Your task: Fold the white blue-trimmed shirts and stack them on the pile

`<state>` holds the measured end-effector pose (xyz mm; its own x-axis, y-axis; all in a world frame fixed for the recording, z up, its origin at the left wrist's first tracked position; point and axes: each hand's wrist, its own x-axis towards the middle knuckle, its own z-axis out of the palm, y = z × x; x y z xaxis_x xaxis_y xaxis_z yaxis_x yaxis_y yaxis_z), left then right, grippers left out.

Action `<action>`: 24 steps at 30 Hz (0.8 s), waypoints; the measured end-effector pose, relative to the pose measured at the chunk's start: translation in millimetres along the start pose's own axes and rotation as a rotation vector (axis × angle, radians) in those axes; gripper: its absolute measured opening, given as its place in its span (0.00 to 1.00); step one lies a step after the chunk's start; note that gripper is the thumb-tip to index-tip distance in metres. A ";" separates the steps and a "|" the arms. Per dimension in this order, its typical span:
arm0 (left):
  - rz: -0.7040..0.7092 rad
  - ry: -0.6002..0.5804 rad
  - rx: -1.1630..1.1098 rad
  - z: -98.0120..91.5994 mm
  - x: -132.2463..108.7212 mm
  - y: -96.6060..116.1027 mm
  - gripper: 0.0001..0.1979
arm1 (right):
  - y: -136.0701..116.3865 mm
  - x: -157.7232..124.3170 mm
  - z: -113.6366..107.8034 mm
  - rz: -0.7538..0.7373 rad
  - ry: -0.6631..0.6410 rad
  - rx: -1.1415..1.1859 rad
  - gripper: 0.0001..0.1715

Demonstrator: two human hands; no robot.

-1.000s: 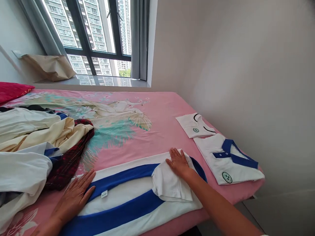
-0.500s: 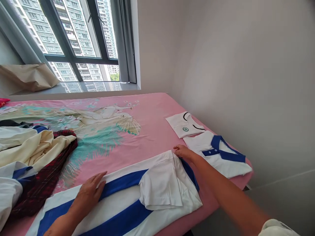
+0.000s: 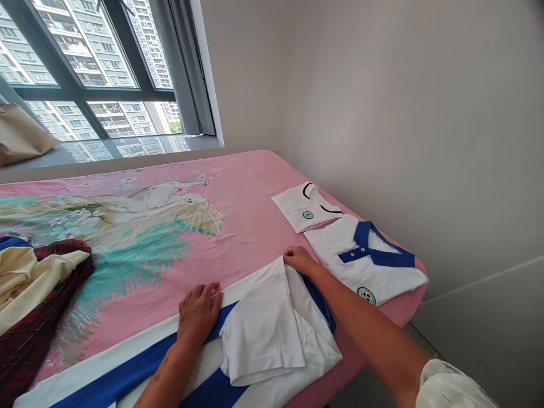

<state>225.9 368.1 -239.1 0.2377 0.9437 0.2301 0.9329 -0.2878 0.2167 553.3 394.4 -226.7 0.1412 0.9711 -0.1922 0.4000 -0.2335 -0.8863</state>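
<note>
A white shirt with wide blue stripes [image 3: 140, 362] lies partly folded along the near side of the bed, its short white sleeve [image 3: 263, 334] laid back across the body. My right hand [image 3: 300, 260] pinches the shirt's far corner near the blue collar. Resting on the shirt's far edge, left of the sleeve, is my left hand [image 3: 199, 311], palm down with the thumb apart from the fingers. Beyond my right arm lies a folded white polo shirt with a blue collar [image 3: 344, 249]. Behind that sits a folded white shirt with black trim [image 3: 297, 212].
The bed has a pink sheet [image 3: 250, 192] printed with a bird. Rumpled clothes, cream cloth [image 3: 25, 277] and dark red plaid cloth [image 3: 25, 351] among them, lie at the left. A wall borders the right side. A brown paper bag [image 3: 21, 136] rests on the windowsill.
My left hand has slid right along the shirt's far edge, closer to the sleeve. My right hand has closed on the corner. The view has turned slightly right.
</note>
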 end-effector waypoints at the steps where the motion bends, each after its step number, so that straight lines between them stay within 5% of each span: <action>1: 0.001 0.002 0.000 0.6 0.2 -1.1 0.17 | 0.9 0.4 0.0 -0.004 0.016 0.004 0.09; 8: 0.027 0.025 -0.155 -9.1 6.0 11.6 0.15 | -16.2 -17.5 -14.9 -0.049 0.136 0.093 0.16; 13: 0.425 -0.050 -0.331 -11.3 4.9 78.5 0.17 | -6.6 -84.1 -38.2 -0.129 0.288 0.192 0.23; 16: 0.518 -0.157 -0.303 2.9 13.2 114.6 0.20 | 20.5 -134.7 -43.8 -0.058 0.384 0.231 0.24; 20: 0.432 -0.247 -0.165 27.4 24.0 134.0 0.24 | 52.9 -182.2 -40.6 0.092 0.316 0.206 0.24; 24: 0.405 -0.224 -0.082 36.6 23.7 135.7 0.26 | 59.1 -193.6 -38.5 0.260 0.092 0.161 0.24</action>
<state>368.0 357.4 -239.0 0.6392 0.7622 0.1030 0.7307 -0.6436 0.2279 584.5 190.7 -225.6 0.3044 0.8698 -0.3883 0.1923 -0.4554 -0.8693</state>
